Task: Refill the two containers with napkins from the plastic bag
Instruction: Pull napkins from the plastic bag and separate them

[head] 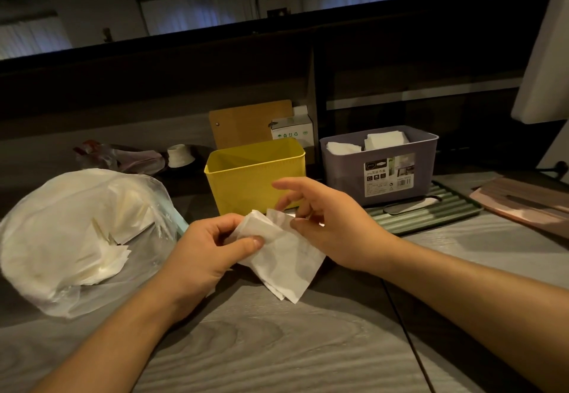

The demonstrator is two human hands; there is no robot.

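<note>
My left hand pinches a small stack of white napkins between thumb and fingers, just above the table. My right hand touches the top edge of the same stack, thumb and one finger on the paper, the other fingers spread. Behind the hands stands a yellow container, and I see nothing inside it. To its right a purple-grey container holds white napkins. On the left lies a clear plastic bag with more napkins spilling from its open mouth.
A green ribbed tray sits under the purple-grey container. A pink board lies at the far right. Behind the yellow container lean a brown clipboard and a small white box. A crumpled wrapper and a white cup lie at the back left.
</note>
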